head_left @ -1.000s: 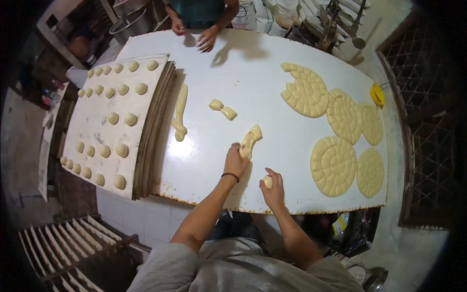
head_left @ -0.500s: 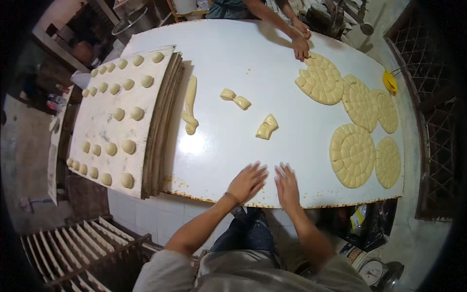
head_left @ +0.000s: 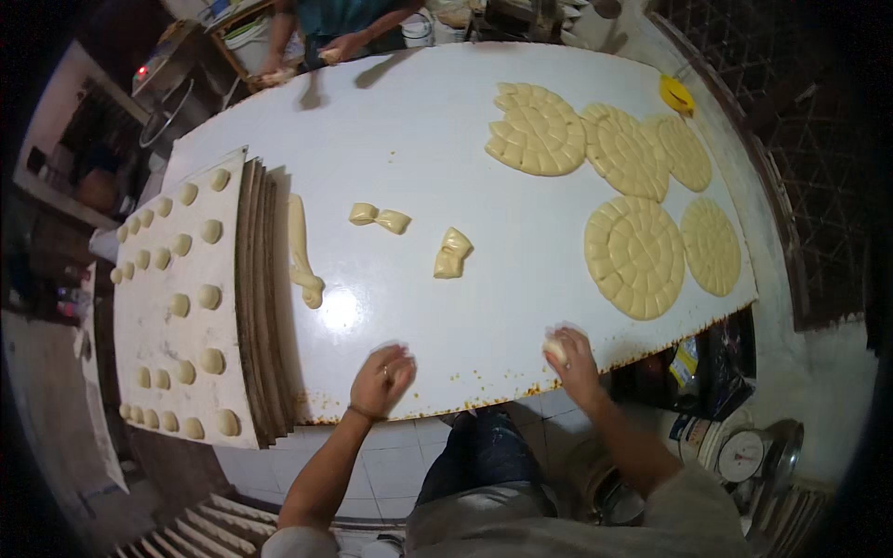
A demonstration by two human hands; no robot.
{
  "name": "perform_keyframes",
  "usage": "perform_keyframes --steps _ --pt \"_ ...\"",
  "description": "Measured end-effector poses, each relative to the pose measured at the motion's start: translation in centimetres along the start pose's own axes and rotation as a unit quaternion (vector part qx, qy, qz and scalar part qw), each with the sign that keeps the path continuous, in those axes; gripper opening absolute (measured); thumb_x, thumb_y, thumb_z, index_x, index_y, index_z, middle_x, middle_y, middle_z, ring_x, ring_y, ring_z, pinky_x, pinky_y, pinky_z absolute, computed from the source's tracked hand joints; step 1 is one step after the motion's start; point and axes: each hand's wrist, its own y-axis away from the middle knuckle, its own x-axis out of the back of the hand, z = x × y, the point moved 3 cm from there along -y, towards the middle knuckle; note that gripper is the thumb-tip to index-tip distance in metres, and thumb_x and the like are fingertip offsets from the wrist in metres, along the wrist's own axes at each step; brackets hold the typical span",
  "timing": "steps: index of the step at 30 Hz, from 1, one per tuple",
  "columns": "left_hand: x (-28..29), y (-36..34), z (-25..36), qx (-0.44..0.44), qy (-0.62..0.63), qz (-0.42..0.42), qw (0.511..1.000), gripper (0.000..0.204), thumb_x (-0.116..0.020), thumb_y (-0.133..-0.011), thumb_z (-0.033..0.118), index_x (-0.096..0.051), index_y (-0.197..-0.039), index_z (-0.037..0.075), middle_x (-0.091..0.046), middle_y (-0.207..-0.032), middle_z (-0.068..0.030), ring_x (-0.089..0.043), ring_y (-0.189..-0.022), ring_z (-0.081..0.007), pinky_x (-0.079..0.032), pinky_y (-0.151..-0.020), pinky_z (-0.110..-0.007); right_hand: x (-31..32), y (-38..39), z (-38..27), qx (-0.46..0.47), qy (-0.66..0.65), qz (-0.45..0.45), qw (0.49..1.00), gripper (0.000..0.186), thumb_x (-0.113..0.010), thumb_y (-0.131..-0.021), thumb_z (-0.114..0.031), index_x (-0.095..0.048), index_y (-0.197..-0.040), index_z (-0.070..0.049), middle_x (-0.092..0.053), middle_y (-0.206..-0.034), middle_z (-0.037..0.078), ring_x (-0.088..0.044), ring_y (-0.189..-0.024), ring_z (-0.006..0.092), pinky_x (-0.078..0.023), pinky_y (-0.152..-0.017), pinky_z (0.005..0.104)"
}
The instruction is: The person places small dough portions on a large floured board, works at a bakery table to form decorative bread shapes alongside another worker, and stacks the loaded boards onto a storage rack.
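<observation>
My left hand [head_left: 381, 381] is closed at the table's near edge, fingers curled over whatever may be in them, which I cannot make out. My right hand [head_left: 574, 370] grips a small dough ball [head_left: 555, 350] farther right. Beyond them lie two short pinched dough pieces [head_left: 450, 258] [head_left: 366, 214] and a long dough strand [head_left: 298, 245] with a thicker end. Several scored dough discs [head_left: 633, 260] cover the table's right side. On the left, a stack of boards [head_left: 256, 307] carries rows of dough balls [head_left: 209, 361] on its top board.
A co-worker [head_left: 339, 23] stands at the far edge of the white table [head_left: 409, 112], both hands over it. A yellow tool [head_left: 677, 95] lies at the back right. A barred window [head_left: 744, 84] flanks the table; a dial scale [head_left: 742, 454] and slatted racks [head_left: 200, 535] sit low.
My hands went from spread open side by side to curled and farther apart, the right now with dough. The co-worker's hands have moved from the far-right disc back leftward along the edge.
</observation>
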Motion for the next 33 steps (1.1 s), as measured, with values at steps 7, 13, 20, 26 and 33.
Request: perform_keyframes --steps 7,13,20,26,33 --pt "-2.4 1.0 1.2 -0.053 -0.038 -0.047 0.997 0.027 -0.07 -0.099 0.014 -0.074 -0.125 0.007 -0.073 -0.128 -0.0143 -0.063 -0.131 -0.034 -0.052 -0.111 -0.044 -4.2 1.1 -2.8 0.167 -0.001 -0.007 0.986 0.027 -0.07 -0.1 -0.007 -0.073 -0.127 -0.003 -0.069 -0.134 0.016 -0.059 -0.135 0.0382 -0.047 -0.114 0.0498" --pt "0.9 -6.6 5.9 -0.005 -0.046 0.061 0.997 0.032 -0.069 -0.098 0.014 -0.07 -0.128 0.004 -0.067 -0.14 -0.0126 -0.056 -0.138 -0.033 -0.047 -0.117 -0.043 -2.6 -5.8 -1.7 0.064 0.022 0.082 0.994 0.034 -0.066 -0.102 -0.008 -0.067 -0.135 0.0 -0.065 -0.136 0.018 -0.053 -0.142 0.0384 -0.04 -0.12 0.0482" --pt "1.6 3.4 0.8 -0.086 -0.091 -0.016 0.992 0.028 -0.071 -0.099 0.015 -0.073 -0.125 0.006 -0.069 -0.135 -0.0101 -0.063 -0.129 -0.03 -0.052 -0.112 -0.042 -1.7 -0.5 4.6 0.063 0.019 -0.003 0.998 0.032 -0.068 -0.102 -0.008 -0.068 -0.132 0.003 -0.063 -0.136 0.02 -0.054 -0.137 0.0366 -0.045 -0.115 0.0476" --pt "-2.6 -2.5 7.1 0.092 0.025 0.103 0.99 0.027 -0.068 -0.101 0.014 -0.072 -0.126 0.005 -0.07 -0.13 -0.0146 -0.061 -0.13 -0.0326 -0.047 -0.116 -0.044 -4.8 -2.2 -1.2 0.085 -0.071 -0.027 0.993 0.037 -0.064 -0.103 -0.007 -0.063 -0.139 0.003 -0.06 -0.143 0.021 -0.052 -0.14 0.0367 -0.042 -0.118 0.0456" --pt "-0.1 -3.9 4.3 0.093 -0.059 0.148 0.983 0.025 -0.067 -0.101 0.015 -0.071 -0.122 0.002 -0.069 -0.134 -0.0144 -0.061 -0.131 -0.0333 -0.049 -0.114 -0.04 -1.3 -8.1 -1.2 0.138 -0.049 0.017 0.989 0.034 -0.066 -0.1 -0.004 -0.066 -0.132 0.004 -0.061 -0.141 0.023 -0.054 -0.136 0.0418 -0.042 -0.117 0.0492"
